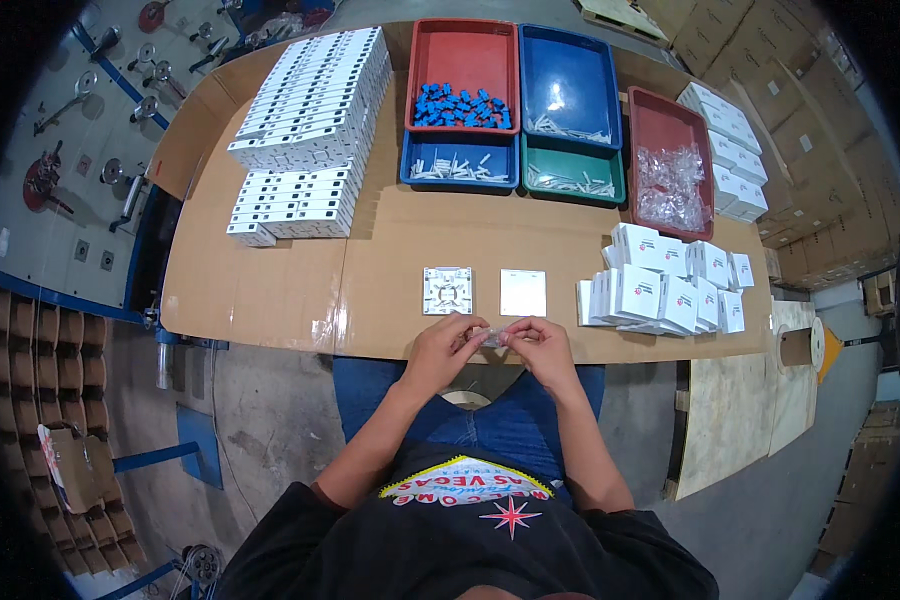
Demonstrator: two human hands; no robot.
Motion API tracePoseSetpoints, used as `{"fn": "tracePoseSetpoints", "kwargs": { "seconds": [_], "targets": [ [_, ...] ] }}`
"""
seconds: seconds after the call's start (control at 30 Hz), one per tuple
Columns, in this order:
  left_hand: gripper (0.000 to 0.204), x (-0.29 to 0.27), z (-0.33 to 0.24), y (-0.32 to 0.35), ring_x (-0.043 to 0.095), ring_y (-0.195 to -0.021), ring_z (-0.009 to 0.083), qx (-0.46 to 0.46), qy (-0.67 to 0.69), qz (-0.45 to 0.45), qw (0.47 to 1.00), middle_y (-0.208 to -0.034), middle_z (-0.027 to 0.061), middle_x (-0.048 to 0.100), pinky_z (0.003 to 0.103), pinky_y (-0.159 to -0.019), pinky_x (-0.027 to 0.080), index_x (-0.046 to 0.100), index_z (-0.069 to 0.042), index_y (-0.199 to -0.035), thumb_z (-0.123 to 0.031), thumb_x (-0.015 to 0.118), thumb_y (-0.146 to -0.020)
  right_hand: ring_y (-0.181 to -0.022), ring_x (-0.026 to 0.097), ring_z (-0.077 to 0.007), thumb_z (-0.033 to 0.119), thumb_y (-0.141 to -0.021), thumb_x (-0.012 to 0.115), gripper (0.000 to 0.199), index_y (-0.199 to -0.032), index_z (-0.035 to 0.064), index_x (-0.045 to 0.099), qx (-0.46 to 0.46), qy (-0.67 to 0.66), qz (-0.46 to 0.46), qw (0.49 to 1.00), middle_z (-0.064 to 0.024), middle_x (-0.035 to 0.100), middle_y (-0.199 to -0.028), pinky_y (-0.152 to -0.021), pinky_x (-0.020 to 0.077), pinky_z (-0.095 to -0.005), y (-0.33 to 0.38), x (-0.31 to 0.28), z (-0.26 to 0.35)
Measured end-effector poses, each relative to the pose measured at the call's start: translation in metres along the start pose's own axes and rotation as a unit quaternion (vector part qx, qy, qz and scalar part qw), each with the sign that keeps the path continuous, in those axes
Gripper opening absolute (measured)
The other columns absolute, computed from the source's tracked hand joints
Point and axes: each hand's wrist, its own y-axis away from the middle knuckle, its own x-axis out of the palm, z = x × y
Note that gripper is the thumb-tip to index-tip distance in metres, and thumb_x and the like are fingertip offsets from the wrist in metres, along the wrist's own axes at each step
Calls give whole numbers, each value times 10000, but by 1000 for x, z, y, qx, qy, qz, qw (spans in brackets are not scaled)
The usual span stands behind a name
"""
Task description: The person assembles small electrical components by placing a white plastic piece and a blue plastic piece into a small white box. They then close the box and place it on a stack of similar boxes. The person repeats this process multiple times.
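At the front edge of the cardboard-covered table, my left hand and my right hand pinch a small clear plastic bag between them. What lies inside the bag is too small to make out. Just beyond my left hand lies a square white frame with its detailed inner side up. Beside it, past my right hand, a plain white square plate lies flat. Both pieces are apart from my fingers.
Tall stacks of white square units stand at the back left. Behind the middle are a red tray of blue pieces, a blue tray, a green tray and a dark red tray with clear bags. White boxes crowd the right.
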Motion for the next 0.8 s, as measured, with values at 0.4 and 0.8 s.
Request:
{"fn": "tracePoseSetpoints", "kwargs": {
  "seconds": [0.4,0.8],
  "targets": [
    [196,-6,5,-1,630,-713,217,1,-43,37,998,-883,75,645,342,-662,515,771,-98,-1135,-158,715,-957,-555,522,-23,51,-936,740,93,-1017,13,714,-38,-11,25,999,-15,713,-864,-453,355,-184,4,3,7],
    [356,-8,4,-5,633,-950,226,49,-119,-34,991,-1069,72,644,387,-842,509,716,-121,-1275,-151,738,-921,-545,500,-29,67,-946,727,244,-1184,23,757,24,12,24,999,15,685,-829,-457,367,-198,7,2,17]
  ]
}}
